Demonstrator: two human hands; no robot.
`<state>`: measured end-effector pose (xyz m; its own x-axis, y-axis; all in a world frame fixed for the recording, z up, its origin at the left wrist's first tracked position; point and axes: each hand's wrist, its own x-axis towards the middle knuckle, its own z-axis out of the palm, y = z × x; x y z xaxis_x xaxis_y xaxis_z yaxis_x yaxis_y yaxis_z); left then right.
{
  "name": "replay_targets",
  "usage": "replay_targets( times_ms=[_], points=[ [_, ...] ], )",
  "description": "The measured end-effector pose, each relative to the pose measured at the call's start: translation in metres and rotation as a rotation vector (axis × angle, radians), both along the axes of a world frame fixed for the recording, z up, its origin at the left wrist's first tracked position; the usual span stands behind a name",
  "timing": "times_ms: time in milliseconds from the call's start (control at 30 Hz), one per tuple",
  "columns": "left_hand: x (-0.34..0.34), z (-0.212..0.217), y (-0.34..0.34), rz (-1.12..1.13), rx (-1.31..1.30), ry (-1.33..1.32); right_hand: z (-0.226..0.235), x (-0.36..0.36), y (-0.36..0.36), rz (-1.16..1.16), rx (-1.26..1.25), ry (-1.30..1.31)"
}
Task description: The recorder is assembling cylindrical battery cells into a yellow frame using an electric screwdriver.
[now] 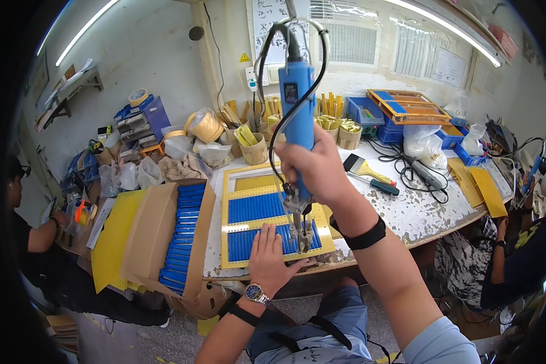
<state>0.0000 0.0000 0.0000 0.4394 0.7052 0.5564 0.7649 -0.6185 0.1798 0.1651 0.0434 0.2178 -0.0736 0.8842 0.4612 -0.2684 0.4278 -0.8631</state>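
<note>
My right hand [316, 168] is closed around a blue handheld power tool [298, 106], held upright with a black cable looping down from above. The metal tip [303, 233] of the tool points down at the right part of a yellow frame [226, 246]. Two rows of narrow blue strips [258, 207] lie side by side in that frame. My left hand [269, 259] lies with its fingers stretched out over the lower row and the frame's near edge. Its thumb reaches toward the tool's tip, and whether the tip touches anything is hard to tell.
Left of the frame stands an open cardboard box [141, 242] full of blue strips. A brush [364, 167], a screwdriver [384, 187] and a grey corded tool [426, 175] lie to the right. Small round tubs [253, 150] line the back. People sit on both sides.
</note>
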Motion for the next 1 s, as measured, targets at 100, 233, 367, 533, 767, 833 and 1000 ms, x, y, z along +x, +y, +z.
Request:
replay_targets(
  times_ms=[100,233,367,533,767,833,1000],
  points=[
    [0.001,-0.002,0.002,0.038,-0.031,-0.018,-0.002,-0.002,0.0,0.008,-0.009,-0.007],
    [0.002,-0.003,-0.009,0.042,-0.042,-0.07,-0.031,-0.008,-0.02,0.013,-0.084,-0.059],
    [0.003,-0.001,-0.003,0.014,-0.005,-0.064,-0.045,-0.007,-0.02,-0.039,-0.095,-0.011],
    [0.001,-0.003,-0.002,0.019,-0.012,-0.05,-0.049,-0.004,-0.015,-0.022,-0.098,-0.008],
    [0.002,0.003,0.001,-0.006,0.024,-0.065,-0.041,-0.002,-0.01,-0.017,-0.1,-0.008],
    [-0.003,0.009,-0.001,0.008,0.033,-0.083,-0.049,-0.007,-0.003,-0.007,-0.081,0.016],
    [-0.016,0.002,0.0,-0.182,0.036,-0.262,-0.053,-0.027,0.002,0.0,-0.054,0.07]
  ],
)
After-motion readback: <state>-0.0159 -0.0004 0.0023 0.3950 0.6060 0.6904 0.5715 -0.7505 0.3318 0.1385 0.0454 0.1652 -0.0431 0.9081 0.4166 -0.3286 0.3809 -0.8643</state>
